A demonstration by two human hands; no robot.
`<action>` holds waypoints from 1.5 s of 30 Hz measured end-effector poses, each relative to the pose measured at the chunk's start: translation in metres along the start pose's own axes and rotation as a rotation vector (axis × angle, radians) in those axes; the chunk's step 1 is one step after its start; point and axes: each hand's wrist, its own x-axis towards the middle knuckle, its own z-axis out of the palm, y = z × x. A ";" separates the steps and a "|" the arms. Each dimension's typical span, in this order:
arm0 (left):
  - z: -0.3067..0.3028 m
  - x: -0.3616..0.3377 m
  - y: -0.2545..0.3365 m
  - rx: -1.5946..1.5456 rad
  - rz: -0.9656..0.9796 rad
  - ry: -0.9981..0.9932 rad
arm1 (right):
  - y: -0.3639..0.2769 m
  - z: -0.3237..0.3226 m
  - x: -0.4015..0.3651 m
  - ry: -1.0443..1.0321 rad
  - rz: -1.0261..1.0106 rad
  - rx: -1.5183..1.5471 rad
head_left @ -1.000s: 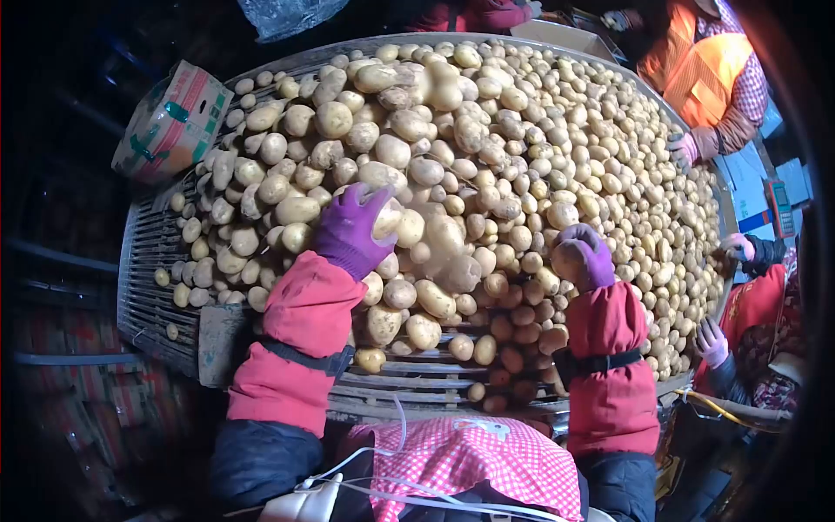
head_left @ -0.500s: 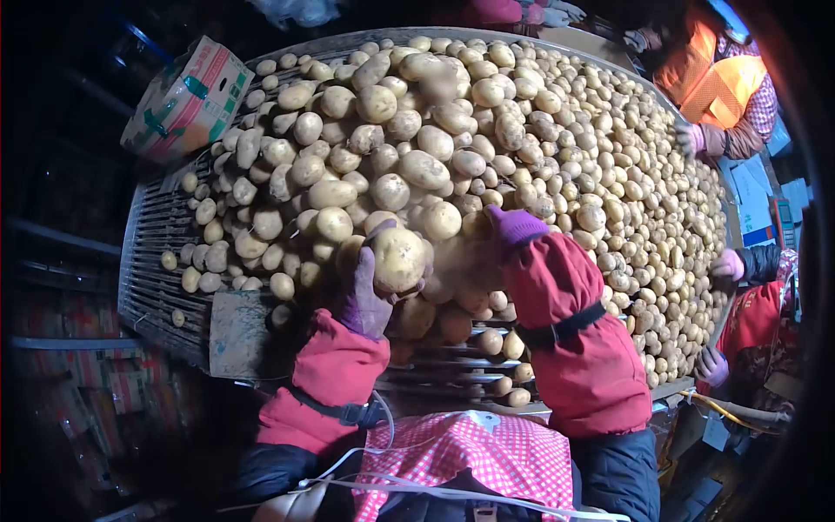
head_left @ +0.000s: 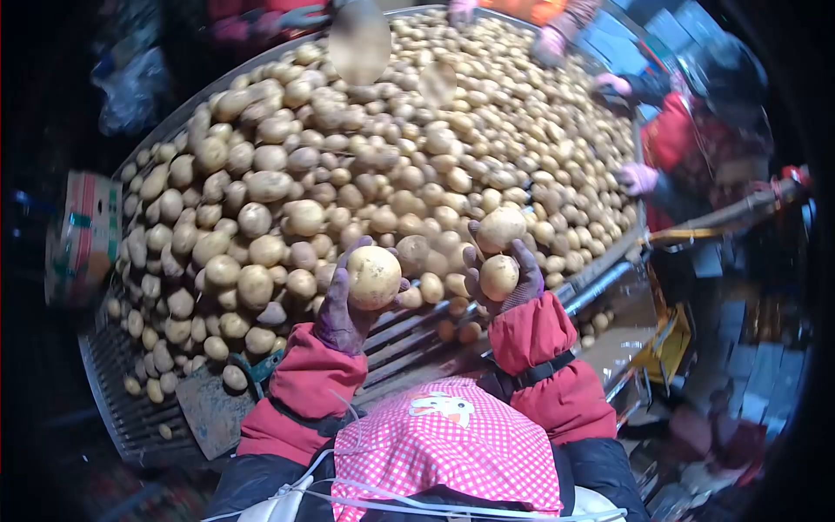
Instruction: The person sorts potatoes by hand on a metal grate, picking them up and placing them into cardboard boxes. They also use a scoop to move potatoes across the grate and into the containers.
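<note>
A large round potato (head_left: 374, 278) rests in my left hand (head_left: 341, 311), whose gloved fingers curl round its sides. My right hand (head_left: 520, 280), also gloved, holds two potatoes: one (head_left: 499, 277) against the palm and a second (head_left: 501, 230) above it at the fingertips. Both hands are raised over the near edge of a big potato heap (head_left: 261, 187), with loose potatoes and bare slats (head_left: 409, 344) between them.
A printed carton (head_left: 94, 228) stands at the far left. A flat plate (head_left: 213, 409) lies on the slats at lower left. Co-workers' gloved hands (head_left: 639, 178) reach in at the right and far edges. A yellow frame (head_left: 668, 346) stands at right.
The view has turned to the right. My right hand has come up from the heap and now holds two potatoes. My left hand still holds a large potato.
</note>
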 end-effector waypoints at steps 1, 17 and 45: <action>0.007 0.001 -0.009 0.015 -0.048 -0.004 | -0.008 -0.016 -0.014 -0.019 -0.011 0.086; 0.208 0.018 -0.222 0.436 -0.600 -0.423 | -0.097 -0.398 -0.302 0.391 -1.059 0.901; 0.329 -0.037 0.031 1.912 1.079 -0.797 | -0.176 -0.388 -0.105 0.495 -0.670 -0.306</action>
